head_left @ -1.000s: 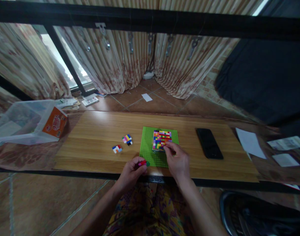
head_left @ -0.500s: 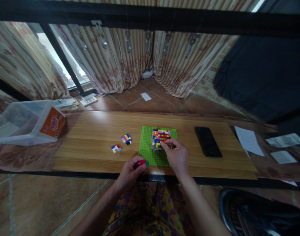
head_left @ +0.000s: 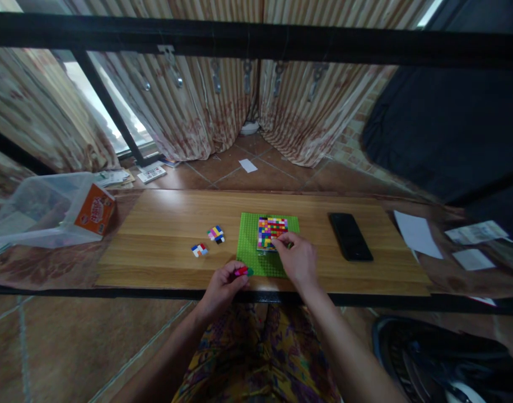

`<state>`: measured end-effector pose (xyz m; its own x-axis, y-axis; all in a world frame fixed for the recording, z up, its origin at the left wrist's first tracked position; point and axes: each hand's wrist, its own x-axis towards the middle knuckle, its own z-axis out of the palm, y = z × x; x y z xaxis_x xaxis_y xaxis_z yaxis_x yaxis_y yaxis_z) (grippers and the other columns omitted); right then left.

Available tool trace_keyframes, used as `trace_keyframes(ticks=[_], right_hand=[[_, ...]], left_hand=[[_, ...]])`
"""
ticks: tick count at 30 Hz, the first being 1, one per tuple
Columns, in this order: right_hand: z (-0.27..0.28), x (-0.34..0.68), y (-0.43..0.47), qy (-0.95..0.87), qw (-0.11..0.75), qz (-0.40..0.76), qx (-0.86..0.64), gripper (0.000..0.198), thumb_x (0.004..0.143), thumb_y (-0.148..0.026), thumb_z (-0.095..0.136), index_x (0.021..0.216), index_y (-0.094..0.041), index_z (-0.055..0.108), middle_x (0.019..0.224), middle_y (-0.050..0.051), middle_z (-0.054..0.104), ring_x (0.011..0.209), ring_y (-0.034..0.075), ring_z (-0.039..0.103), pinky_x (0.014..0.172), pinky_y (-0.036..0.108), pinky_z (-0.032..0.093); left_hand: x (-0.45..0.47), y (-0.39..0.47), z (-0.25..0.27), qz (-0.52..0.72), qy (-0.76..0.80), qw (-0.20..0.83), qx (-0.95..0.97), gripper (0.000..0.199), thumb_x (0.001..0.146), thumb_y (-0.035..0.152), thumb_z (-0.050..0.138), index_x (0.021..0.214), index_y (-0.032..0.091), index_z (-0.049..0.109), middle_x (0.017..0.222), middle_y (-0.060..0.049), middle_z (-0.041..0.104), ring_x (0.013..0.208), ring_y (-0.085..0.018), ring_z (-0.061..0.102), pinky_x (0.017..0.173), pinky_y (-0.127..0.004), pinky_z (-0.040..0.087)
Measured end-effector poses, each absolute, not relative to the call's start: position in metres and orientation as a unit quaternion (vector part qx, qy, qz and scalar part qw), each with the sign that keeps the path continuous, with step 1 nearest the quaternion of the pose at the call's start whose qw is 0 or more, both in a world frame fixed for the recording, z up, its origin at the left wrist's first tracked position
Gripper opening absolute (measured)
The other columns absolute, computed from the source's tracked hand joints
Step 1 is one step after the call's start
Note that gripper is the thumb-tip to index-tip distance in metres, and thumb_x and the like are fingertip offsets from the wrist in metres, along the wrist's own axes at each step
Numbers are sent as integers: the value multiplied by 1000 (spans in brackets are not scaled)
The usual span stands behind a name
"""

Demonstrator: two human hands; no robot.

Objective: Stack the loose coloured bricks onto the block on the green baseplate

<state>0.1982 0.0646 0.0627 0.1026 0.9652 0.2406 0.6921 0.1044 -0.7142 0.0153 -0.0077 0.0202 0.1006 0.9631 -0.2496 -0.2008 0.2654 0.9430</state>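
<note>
My left hand [head_left: 223, 281] is closed on a few small toy bricks [head_left: 243, 271], red, pink and green, at the near left corner of a green baseplate [head_left: 248, 254]. On that plate stands a block of many-coloured bricks [head_left: 272, 230]. My right hand [head_left: 297, 257] reaches over the block's near right part with thumb and fingers bent together at its top. What lies between those fingertips, if anything, is hidden. Left of the plate lie two flat clusters of joined bricks, one mixed-colour cluster [head_left: 216, 234] and one smaller white, red and blue cluster [head_left: 199, 249].
A black phone [head_left: 350, 236] lies on the wooden board [head_left: 155, 246] to the right. A clear plastic bin [head_left: 50, 207] with an orange label stands at the left. Paper sheets [head_left: 418, 234] lie at the right, and a dark metal bar [head_left: 256, 38] crosses above the table.
The view has shifted slightly. My right hand stays at the block with its fingers changed a little, and my left hand still holds the small bricks.
</note>
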Motion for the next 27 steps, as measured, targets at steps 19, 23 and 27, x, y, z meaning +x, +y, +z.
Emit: trace_keyframes(ticks=[19, 23, 27], right_hand=[[41, 167, 10, -605, 311, 496, -540, 19, 86, -32, 51, 75, -20, 62, 70, 0, 64, 68, 16, 57, 65, 27, 43], [37, 166, 8, -600, 317, 518, -521, 21, 85, -33, 51, 73, -19, 59, 67, -1, 59, 65, 14, 52, 62, 25, 40], [33, 166, 6, -540, 336, 588, -500, 28, 83, -43, 52, 67, -19, 54, 54, -5, 45, 50, 11, 39, 49, 23, 31]], left_hand=[[12, -6, 28, 413, 490, 615, 459, 23, 79, 36, 66, 79, 14, 59, 63, 1, 59, 56, -10, 52, 56, -21, 42], [10, -7, 25, 407, 480, 626, 461, 25, 79, 37, 66, 81, 14, 59, 62, 1, 58, 55, -10, 52, 56, -21, 43], [8, -7, 23, 397, 475, 630, 468, 25, 78, 37, 67, 79, 14, 59, 60, 2, 57, 54, -10, 50, 55, -21, 41]])
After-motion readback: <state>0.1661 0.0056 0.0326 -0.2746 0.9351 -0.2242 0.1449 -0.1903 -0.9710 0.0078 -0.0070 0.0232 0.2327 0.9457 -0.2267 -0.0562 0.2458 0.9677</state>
